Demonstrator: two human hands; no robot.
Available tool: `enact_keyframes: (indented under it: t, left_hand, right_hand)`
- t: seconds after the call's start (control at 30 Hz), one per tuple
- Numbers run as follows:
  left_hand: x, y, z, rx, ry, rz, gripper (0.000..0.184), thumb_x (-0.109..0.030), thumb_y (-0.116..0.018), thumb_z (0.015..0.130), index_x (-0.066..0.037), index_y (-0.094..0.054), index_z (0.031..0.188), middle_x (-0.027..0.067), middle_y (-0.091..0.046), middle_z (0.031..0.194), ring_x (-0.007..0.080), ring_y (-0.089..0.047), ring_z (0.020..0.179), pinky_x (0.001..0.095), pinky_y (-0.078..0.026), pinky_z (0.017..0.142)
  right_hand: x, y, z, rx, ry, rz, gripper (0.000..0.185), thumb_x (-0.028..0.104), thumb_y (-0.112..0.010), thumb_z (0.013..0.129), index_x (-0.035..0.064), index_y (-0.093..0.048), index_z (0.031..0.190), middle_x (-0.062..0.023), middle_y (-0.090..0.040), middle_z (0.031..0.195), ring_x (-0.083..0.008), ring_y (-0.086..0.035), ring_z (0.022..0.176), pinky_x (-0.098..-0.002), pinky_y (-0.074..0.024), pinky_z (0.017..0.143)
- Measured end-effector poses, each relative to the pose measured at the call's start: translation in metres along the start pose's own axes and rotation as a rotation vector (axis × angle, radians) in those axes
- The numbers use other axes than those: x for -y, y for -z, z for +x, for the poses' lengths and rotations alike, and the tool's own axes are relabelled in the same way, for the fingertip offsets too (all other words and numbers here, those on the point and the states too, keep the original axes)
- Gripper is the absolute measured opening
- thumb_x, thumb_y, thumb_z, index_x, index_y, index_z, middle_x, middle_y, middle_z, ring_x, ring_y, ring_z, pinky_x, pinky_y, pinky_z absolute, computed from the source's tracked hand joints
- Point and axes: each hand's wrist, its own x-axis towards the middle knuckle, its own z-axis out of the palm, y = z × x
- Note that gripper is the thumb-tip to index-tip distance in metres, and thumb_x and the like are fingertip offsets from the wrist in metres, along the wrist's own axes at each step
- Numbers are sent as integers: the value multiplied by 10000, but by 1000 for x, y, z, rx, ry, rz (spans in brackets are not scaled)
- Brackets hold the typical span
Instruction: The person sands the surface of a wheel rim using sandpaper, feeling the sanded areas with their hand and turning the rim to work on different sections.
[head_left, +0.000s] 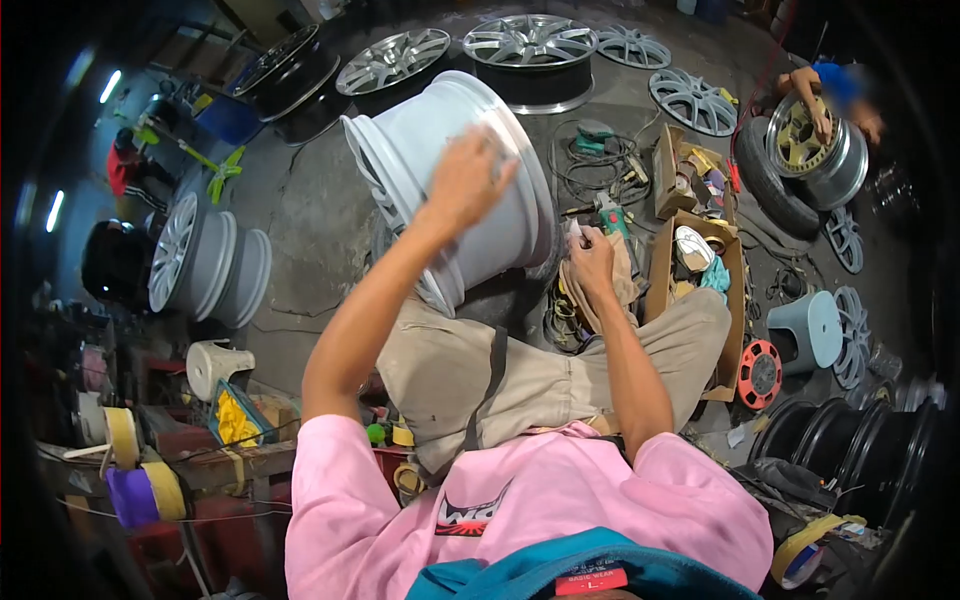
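A large light-grey wheel rim [410, 140] stands on its side in front of my legs, its spoked face turned left. My left hand [472, 180] is against the rim's outer barrel, near its right part; its fingers are smeared by motion, so what they hold is hidden. To the right of the rim, my right hand [591, 252] is closed on a small white piece [575, 230], above a brown cloth [618, 270] by my knee. A green angle grinder [610, 214] lies just beyond that hand.
Open cardboard boxes [660, 262] of tapes and supplies stand right of my knee. More rims [530, 45] line the far floor. Cables [600, 170] lie beyond the grinder. One person [845, 85] handles a gold-faced rim at the right; another [125, 165] is far left.
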Motion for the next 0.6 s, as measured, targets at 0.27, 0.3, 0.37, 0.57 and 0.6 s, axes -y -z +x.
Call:
enact_keyframes:
  t: [0.27,0.3,0.37,0.57,0.6]
  left_hand:
    - [-16,-37,-27,-105,-75,600,867,-608,-464,1023,138,-469,1464,306,-343,1614,425,-287,1533,578,-190,1252]
    - [-19,-40,-29,-93,-54,565,850,-595,-479,1021,137,-484,1453,297,-354,1609,434,-291,1528,607,-185,1242]
    - [-22,-38,-28,-89,-26,532,833,-581,-494,1018,136,-499,1441,287,-365,1604,443,-294,1523,636,-180,1232]
    - [0,-32,-1,-254,69,553,790,-549,-569,990,105,-531,1433,217,-355,1628,465,-219,1543,706,-168,1200]
    - [1,-30,4,-256,93,527,803,-557,-574,984,107,-529,1433,215,-339,1638,450,-211,1551,706,-167,1202]
  right_hand:
    - [-20,-9,-2,-9,78,-24,244,166,-730,913,-41,-699,1038,-87,-643,810,-160,-592,736,-333,-479,694]
    - [-20,-9,-3,7,67,-28,246,163,-731,910,-43,-699,1039,-88,-651,820,-159,-596,742,-329,-479,695]
    - [-20,-7,-1,34,63,-80,251,171,-731,927,-42,-697,1056,-87,-666,838,-149,-604,760,-320,-481,703]
    - [7,-1,-1,-45,43,132,199,168,-674,990,0,-692,1096,-123,-742,965,-141,-662,787,-330,-506,703]
    - [5,-4,1,-85,67,248,272,166,-709,980,65,-661,1228,-88,-750,944,-179,-683,806,-353,-535,769]
